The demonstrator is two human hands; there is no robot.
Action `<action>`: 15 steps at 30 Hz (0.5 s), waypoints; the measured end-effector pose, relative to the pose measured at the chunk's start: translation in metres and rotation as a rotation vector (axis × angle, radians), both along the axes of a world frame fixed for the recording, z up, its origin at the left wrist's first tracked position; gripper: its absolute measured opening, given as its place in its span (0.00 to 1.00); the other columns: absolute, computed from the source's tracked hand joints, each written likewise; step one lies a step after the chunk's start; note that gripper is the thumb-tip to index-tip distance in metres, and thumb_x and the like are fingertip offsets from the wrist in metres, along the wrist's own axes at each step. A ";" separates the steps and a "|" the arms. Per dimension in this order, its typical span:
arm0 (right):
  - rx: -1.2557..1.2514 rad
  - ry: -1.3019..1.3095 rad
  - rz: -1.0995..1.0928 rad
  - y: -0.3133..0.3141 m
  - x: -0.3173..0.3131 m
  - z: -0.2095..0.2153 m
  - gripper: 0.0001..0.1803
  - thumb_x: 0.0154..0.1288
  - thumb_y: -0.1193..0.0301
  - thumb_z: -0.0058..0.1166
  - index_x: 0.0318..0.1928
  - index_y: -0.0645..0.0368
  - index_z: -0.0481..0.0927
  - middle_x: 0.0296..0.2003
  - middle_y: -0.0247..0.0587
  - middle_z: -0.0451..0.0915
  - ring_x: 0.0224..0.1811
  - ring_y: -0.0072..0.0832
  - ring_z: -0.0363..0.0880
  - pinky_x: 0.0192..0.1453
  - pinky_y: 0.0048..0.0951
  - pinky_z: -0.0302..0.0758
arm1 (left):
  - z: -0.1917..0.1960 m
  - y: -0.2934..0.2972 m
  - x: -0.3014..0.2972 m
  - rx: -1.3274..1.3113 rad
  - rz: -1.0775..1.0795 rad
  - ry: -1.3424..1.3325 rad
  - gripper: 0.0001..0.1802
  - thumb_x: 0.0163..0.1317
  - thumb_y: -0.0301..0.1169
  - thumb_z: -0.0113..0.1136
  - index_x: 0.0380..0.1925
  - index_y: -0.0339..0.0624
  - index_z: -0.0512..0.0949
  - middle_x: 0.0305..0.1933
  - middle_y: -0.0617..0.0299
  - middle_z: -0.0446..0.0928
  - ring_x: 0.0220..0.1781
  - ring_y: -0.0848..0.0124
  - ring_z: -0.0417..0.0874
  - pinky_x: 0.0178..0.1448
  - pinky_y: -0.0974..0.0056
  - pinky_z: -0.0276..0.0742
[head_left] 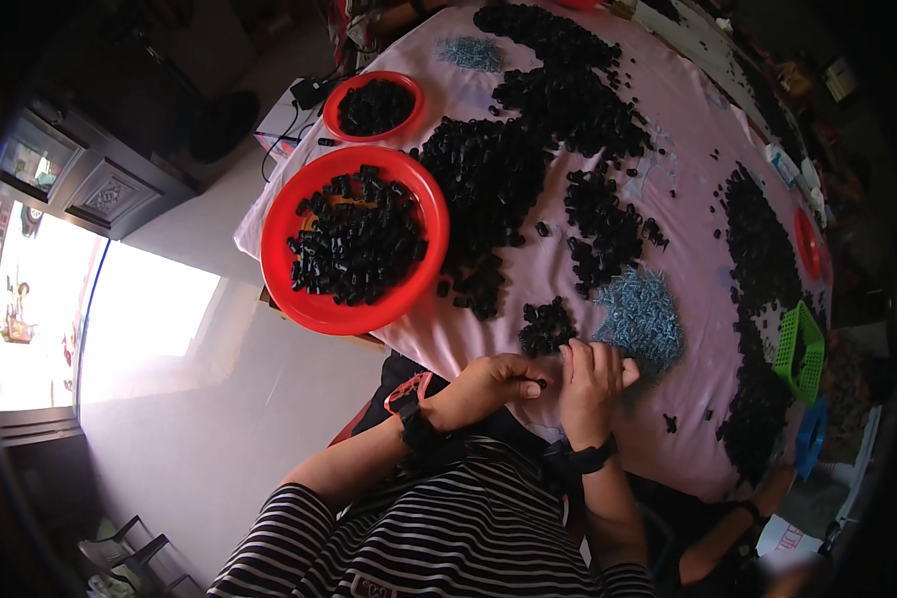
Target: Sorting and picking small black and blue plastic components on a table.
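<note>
My left hand (490,389) is closed, thumb and fingers pinching a small black plastic part (541,384) at the near edge of the table. Just to its right is my right hand (593,384), its fingers curled over the near-left edge of a pile of thin blue-grey screw-like pieces (648,319). Whatever those fingers hold, if anything, is hidden. A small heap of black parts (547,327) lies just beyond both hands. To the left, a large red basin (431,214) holds many similar black parts.
A smaller red basin (419,105) of black parts stands farther back. Large black heaps (488,174) spread over the pink cloth (698,229). At the right are a green basket (799,349), a blue container (812,429) and another person's arm (713,548).
</note>
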State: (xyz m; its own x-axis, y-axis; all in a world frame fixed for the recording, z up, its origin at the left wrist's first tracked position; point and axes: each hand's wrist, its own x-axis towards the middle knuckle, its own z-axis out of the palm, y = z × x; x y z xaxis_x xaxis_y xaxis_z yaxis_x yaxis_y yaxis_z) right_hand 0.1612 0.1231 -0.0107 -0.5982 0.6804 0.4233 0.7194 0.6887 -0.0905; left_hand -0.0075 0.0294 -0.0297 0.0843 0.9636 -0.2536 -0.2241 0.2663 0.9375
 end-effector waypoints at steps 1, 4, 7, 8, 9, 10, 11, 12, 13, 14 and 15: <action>-0.003 -0.007 0.009 -0.001 -0.001 -0.002 0.07 0.69 0.67 0.63 0.45 0.52 0.82 0.35 0.33 0.76 0.40 0.33 0.77 0.55 0.43 0.62 | -0.001 -0.001 0.000 0.013 0.001 0.008 0.13 0.70 0.28 0.65 0.52 0.36 0.84 0.45 0.64 0.85 0.49 0.79 0.81 0.57 0.68 0.77; -0.016 -0.011 0.023 -0.002 -0.001 -0.001 0.08 0.69 0.68 0.62 0.46 0.51 0.82 0.36 0.33 0.77 0.41 0.32 0.77 0.55 0.42 0.62 | -0.001 -0.001 -0.001 0.046 -0.005 0.032 0.13 0.71 0.29 0.65 0.52 0.35 0.83 0.45 0.63 0.85 0.49 0.78 0.81 0.57 0.68 0.77; -0.051 0.030 0.023 -0.002 0.000 0.001 0.07 0.68 0.69 0.63 0.45 0.51 0.82 0.36 0.31 0.79 0.41 0.31 0.78 0.55 0.42 0.62 | -0.001 -0.001 -0.002 -0.019 -0.055 -0.004 0.15 0.74 0.31 0.62 0.56 0.37 0.82 0.48 0.67 0.82 0.53 0.79 0.79 0.61 0.69 0.74; -0.079 0.077 0.023 -0.002 0.002 0.000 0.07 0.67 0.71 0.63 0.45 0.51 0.82 0.35 0.30 0.80 0.40 0.31 0.78 0.55 0.42 0.62 | 0.000 -0.001 -0.002 -0.032 -0.059 -0.020 0.15 0.74 0.31 0.61 0.56 0.37 0.81 0.48 0.67 0.82 0.53 0.79 0.78 0.61 0.69 0.74; -0.108 0.124 0.023 -0.002 0.004 -0.001 0.08 0.66 0.72 0.64 0.44 0.51 0.82 0.34 0.29 0.81 0.39 0.31 0.79 0.54 0.42 0.62 | 0.001 -0.001 -0.002 -0.047 -0.063 -0.036 0.15 0.75 0.32 0.61 0.56 0.37 0.81 0.48 0.67 0.81 0.53 0.79 0.78 0.61 0.69 0.74; -0.111 0.122 0.024 -0.002 0.007 0.000 0.08 0.66 0.72 0.64 0.44 0.51 0.82 0.34 0.29 0.81 0.39 0.31 0.79 0.54 0.42 0.62 | 0.004 -0.001 -0.002 -0.050 -0.061 -0.039 0.15 0.75 0.32 0.61 0.56 0.37 0.81 0.48 0.67 0.81 0.53 0.79 0.78 0.61 0.69 0.74; -0.155 0.178 0.027 -0.002 0.011 0.001 0.08 0.65 0.73 0.64 0.43 0.51 0.82 0.34 0.29 0.82 0.38 0.30 0.79 0.54 0.42 0.63 | 0.008 -0.001 -0.003 -0.043 -0.061 -0.011 0.15 0.75 0.32 0.60 0.56 0.36 0.81 0.47 0.67 0.81 0.52 0.79 0.78 0.60 0.69 0.74; -0.200 0.234 0.028 -0.002 0.014 0.003 0.08 0.64 0.74 0.65 0.42 0.51 0.81 0.33 0.28 0.83 0.37 0.30 0.80 0.53 0.41 0.64 | 0.010 -0.001 -0.004 -0.038 -0.063 0.017 0.15 0.75 0.32 0.60 0.55 0.36 0.81 0.47 0.67 0.81 0.52 0.79 0.78 0.60 0.69 0.74; -0.320 0.300 0.038 -0.004 0.015 0.009 0.09 0.65 0.76 0.64 0.44 0.53 0.83 0.33 0.31 0.84 0.36 0.31 0.80 0.53 0.39 0.65 | 0.006 -0.001 -0.003 -0.044 -0.063 0.013 0.15 0.75 0.32 0.60 0.55 0.36 0.81 0.47 0.67 0.81 0.52 0.79 0.78 0.60 0.69 0.74; -0.328 0.296 0.037 -0.006 0.014 0.014 0.09 0.65 0.76 0.64 0.44 0.53 0.83 0.33 0.31 0.84 0.36 0.31 0.80 0.53 0.39 0.65 | -0.002 -0.001 -0.001 0.000 -0.032 0.025 0.14 0.74 0.31 0.60 0.54 0.34 0.81 0.46 0.65 0.81 0.51 0.78 0.78 0.58 0.69 0.74; -0.409 0.359 0.085 -0.008 0.012 0.020 0.10 0.65 0.79 0.63 0.46 0.55 0.84 0.34 0.35 0.84 0.35 0.32 0.80 0.55 0.37 0.67 | -0.006 -0.001 0.000 0.044 -0.002 0.038 0.13 0.74 0.30 0.61 0.53 0.33 0.81 0.45 0.63 0.81 0.50 0.76 0.79 0.57 0.68 0.75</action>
State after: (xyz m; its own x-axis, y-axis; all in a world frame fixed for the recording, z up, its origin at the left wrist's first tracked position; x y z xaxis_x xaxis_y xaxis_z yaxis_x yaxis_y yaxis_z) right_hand 0.1736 0.1156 0.0096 -0.5252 0.7877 0.3221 0.5371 0.6004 -0.5925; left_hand -0.0075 0.0280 -0.0356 0.0769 0.9737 -0.2144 -0.1878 0.2254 0.9560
